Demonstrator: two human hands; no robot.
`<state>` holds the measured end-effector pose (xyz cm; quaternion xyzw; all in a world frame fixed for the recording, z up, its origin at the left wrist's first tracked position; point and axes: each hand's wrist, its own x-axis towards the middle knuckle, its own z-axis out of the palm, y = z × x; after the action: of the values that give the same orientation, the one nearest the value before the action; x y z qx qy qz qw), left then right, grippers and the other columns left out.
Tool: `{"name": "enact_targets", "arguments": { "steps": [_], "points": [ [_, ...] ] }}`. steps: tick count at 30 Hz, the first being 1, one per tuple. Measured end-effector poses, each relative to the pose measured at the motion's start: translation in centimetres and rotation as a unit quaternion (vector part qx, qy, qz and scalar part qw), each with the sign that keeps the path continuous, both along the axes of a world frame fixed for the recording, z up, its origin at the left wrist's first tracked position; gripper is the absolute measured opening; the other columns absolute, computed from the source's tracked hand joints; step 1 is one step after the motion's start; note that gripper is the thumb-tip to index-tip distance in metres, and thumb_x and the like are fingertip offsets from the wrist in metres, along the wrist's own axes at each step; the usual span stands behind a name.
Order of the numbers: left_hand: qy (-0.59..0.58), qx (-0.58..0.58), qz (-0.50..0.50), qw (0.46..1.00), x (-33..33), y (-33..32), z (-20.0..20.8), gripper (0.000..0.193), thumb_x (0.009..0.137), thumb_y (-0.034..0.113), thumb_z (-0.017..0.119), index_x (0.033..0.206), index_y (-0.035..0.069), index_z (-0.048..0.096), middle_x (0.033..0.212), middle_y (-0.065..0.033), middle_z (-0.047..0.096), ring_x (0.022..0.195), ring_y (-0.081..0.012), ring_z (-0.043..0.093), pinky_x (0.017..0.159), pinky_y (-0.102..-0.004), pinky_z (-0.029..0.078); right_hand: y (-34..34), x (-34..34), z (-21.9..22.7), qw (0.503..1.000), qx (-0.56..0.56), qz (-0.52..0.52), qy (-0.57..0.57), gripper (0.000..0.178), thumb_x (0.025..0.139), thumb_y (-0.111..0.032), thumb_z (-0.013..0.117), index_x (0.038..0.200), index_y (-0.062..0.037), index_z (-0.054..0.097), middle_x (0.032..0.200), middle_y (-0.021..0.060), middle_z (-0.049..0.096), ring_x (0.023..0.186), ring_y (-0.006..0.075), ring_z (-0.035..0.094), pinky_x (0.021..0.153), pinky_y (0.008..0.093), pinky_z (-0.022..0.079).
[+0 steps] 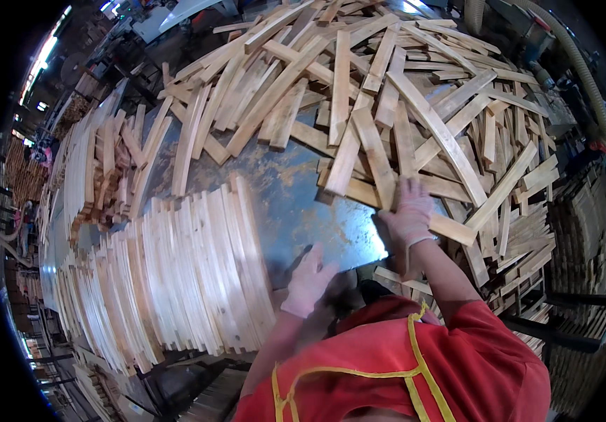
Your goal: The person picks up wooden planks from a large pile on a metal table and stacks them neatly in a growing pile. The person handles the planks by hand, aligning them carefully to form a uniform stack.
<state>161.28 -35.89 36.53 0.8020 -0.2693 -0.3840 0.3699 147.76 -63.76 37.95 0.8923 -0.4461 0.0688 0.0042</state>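
Observation:
My right hand (411,212), in a pale glove, lies over a wooden slat (403,141) at the near edge of a heap of loose slats (341,88). Its thumb is to the left of the slat and its fingers are over the top; the palm hides part of the grip. My left hand (308,280), gloved too, is above the near edge of the metal table (285,204), fingers apart and nothing in them. Just left of it stands a long row of slats (183,274), set side by side with their ends roughly level.
Stacked shorter slats (102,165) occupy the table's far left. Sawdust (268,172) is scattered on the tabletop. A ribbed hose (584,70) hangs at the far right. More stacked wood (584,239) and a dark metal frame (556,330) stand on my right.

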Motion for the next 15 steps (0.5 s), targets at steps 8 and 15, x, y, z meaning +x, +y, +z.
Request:
{"name": "enact_targets", "arguments": {
  "steps": [8, 15],
  "points": [
    [-0.104, 0.061, -0.035, 0.992, -3.1, 10.5, 1.5, 0.084, 0.097, 0.038, 0.074, 0.162, -0.002, 0.039, 0.161, -0.0238, 0.048, 0.144, -0.0354, 0.055, 0.118, -0.0426, 0.044, 2.1, -0.6, 3.0, 0.986, 0.137, -0.087, 0.023, 0.104, 0.071, -0.045, 0.092, 0.155, -0.0123, 0.04, 0.129, 0.021, 0.059, 0.114, 0.04, 0.066, 0.094, 0.048, 0.056],
    [-0.012, 0.042, -0.002, 0.999, -5.6, 5.3, -1.6, 0.087, 0.096, 0.046, 0.07, 0.165, 0.005, 0.035, 0.16, -0.0261, 0.049, 0.147, -0.0439, 0.047, 0.121, -0.047, 0.04, 8.3, 1.6, 0.1, 0.956, 0.255, -0.069, -0.126, 0.117, 0.073, -0.032, 0.088, 0.168, -0.0068, 0.024, 0.153, 0.0307, 0.044, 0.141, 0.0499, 0.044, 0.118, 0.0499, 0.041]
  ]
}}
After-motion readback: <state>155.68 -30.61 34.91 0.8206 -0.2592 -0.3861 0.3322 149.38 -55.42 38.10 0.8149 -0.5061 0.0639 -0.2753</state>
